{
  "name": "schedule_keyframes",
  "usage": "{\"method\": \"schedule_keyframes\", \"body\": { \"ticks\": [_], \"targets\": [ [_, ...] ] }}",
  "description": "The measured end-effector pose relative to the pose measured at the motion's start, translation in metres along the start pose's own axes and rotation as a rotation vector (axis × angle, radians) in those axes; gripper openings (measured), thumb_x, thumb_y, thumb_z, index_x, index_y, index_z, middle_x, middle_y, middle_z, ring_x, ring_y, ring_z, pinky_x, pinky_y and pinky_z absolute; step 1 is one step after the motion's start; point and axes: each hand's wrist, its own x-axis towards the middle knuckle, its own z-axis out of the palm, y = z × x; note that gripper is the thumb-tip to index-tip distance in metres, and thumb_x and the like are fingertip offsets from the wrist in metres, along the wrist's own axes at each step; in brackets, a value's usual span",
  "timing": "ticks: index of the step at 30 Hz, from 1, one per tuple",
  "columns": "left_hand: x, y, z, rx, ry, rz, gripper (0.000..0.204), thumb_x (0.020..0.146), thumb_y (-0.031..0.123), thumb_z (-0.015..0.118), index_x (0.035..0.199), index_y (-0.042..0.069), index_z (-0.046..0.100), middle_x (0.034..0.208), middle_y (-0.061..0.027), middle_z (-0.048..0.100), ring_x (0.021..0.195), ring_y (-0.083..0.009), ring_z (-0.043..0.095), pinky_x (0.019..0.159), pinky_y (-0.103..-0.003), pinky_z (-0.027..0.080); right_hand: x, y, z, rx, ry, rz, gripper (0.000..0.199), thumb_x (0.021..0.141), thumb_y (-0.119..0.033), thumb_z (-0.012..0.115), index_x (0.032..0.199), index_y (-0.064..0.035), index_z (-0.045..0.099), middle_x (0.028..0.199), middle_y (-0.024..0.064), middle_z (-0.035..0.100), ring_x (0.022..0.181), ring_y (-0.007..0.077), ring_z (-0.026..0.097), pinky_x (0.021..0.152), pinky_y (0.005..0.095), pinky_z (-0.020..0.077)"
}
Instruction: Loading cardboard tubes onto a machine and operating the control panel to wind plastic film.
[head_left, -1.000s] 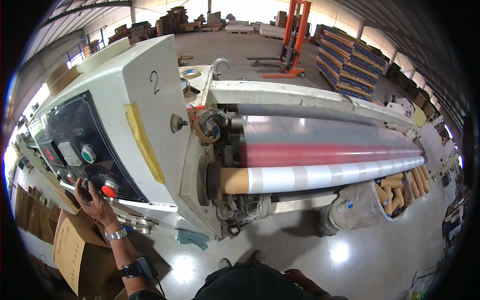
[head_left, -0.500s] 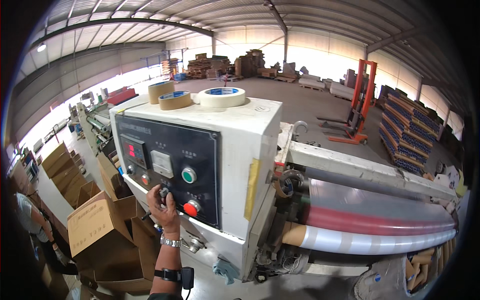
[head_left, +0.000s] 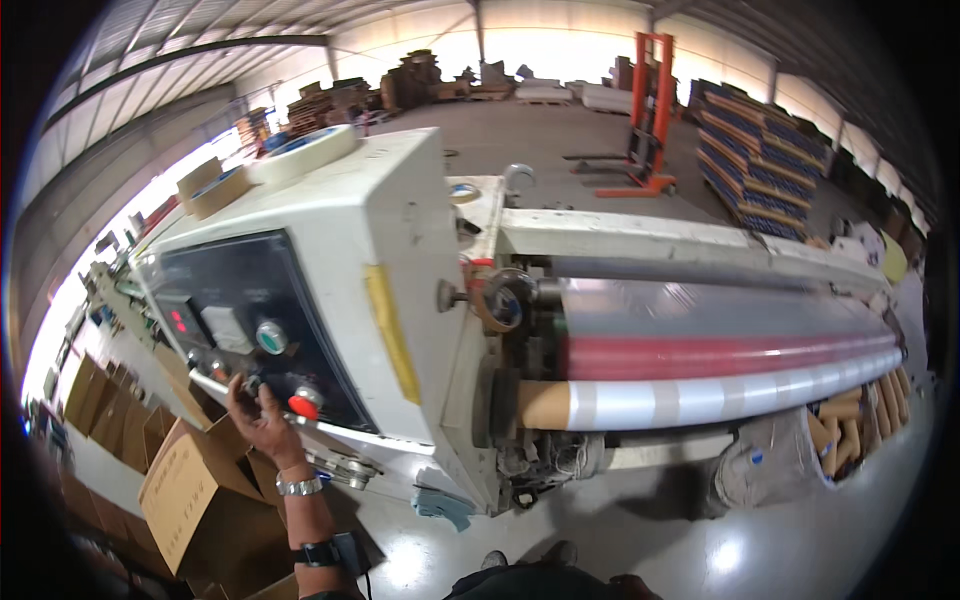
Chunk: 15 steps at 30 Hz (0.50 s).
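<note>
My left hand [head_left: 264,420], with a metal watch [head_left: 299,486] at its wrist, reaches to the lower part of a dark control panel [head_left: 300,350]. Its thumb and fingers close around a small black knob [head_left: 254,384]. Just right of them sits a red push button [head_left: 303,405], and above is a green button [head_left: 271,338]. A white switch plate [head_left: 228,330] and a lit red display [head_left: 179,320] lie further left. At the lower edge, a dim, blurred patch seems to be my right hand [head_left: 630,586]; its fingers cannot be made out.
Tape rolls [head_left: 310,152] stand on the white machine housing [head_left: 410,215]. Right of it run a red roller [head_left: 720,357] and a white-wrapped roll [head_left: 690,398]. Open cardboard boxes [head_left: 185,495] are at lower left, a blue cloth [head_left: 442,507] below. Beyond stands an orange lift stacker [head_left: 650,115].
The view has swung right and downward, so the machine appears further left and my feet now show. My left hand stays on the knob.
</note>
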Motion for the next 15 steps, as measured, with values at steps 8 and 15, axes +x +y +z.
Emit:
{"method": "schedule_keyframes", "body": {
  "ticks": [8, 15],
  "targets": [
    [-0.025, 0.067, -0.017, -0.111, 0.022, -0.064, 0.037, 0.098, 0.002, 0.053, 0.134, -0.001, 0.049, 0.114, -0.0072, 0.058, 0.105, -0.0149, 0.056, 0.094, -0.029, 0.045, 0.050, 0.043, -0.003, -0.606, -0.138, -0.201, 0.042, 0.093, -0.034, 0.064, 0.127, -0.0095, 0.065, 0.114, 0.0075, 0.072, 0.096, 0.0181, 0.070, 0.089, 0.0310, 0.0550],
    [-0.083, 0.153, 0.024, -0.293, -0.309, 0.080, 0.033, 0.086, 0.010, 0.060, 0.115, -0.003, 0.053, 0.100, -0.0129, 0.054, 0.076, -0.0156, 0.049, 0.066, -0.027, 0.043, -0.052, -0.125, -0.018, 0.080, -0.068, -0.532, 0.024, 0.095, -0.017, 0.060, 0.113, -0.0019, 0.067, 0.090, 0.0088, 0.070, 0.082, 0.0159, 0.068, 0.076, 0.0288, 0.0542]
  ]
}}
